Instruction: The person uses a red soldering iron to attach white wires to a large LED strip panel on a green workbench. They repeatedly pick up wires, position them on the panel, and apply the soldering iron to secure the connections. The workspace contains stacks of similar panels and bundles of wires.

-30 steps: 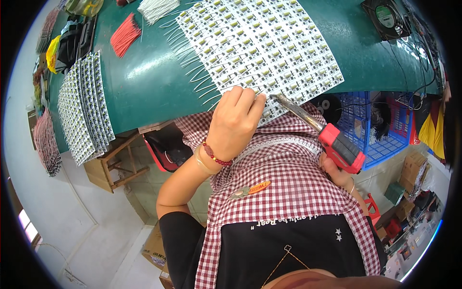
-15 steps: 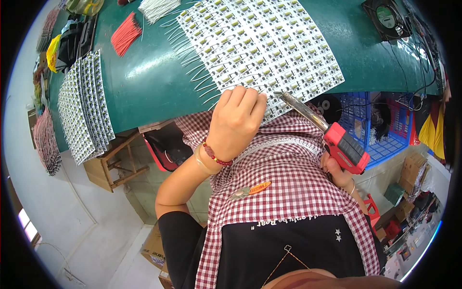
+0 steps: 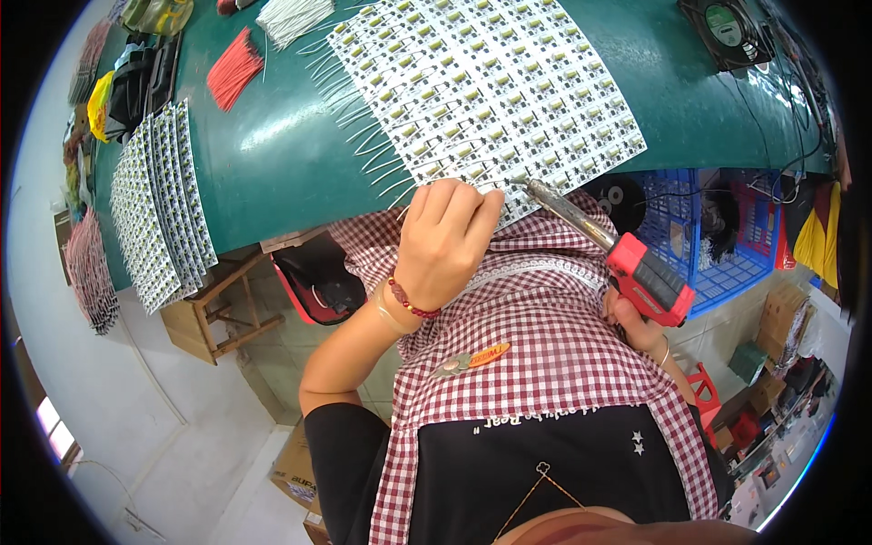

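A large white sheet of small circuit boards (image 3: 563,86) lies on the green table, with yellow parts in rows and thin white wires (image 3: 368,150) sticking out past its left side. My left hand (image 3: 445,238) is closed in a pinch over the sheet's near edge. A white wire pokes out beside its knuckles, though the fingertips mostly hide what they grip. My right hand (image 3: 636,325) holds a red and black soldering iron (image 3: 649,280), partly behind its handle. The iron's metal tip meets the sheet just right of my left fingertips.
Bundles of red wires (image 3: 235,70) and white wires (image 3: 292,20) lie on the green table (image 3: 272,168). More board sheets (image 3: 154,204) are stacked at the left. A small fan (image 3: 724,34) stands far right, above a blue basket (image 3: 727,282). A wooden stool (image 3: 213,318) is below.
My left hand has drawn back slightly toward me, its fingertips a little lower on the sheet. The soldering iron's tip stays near the same spot. The view has shifted slightly.
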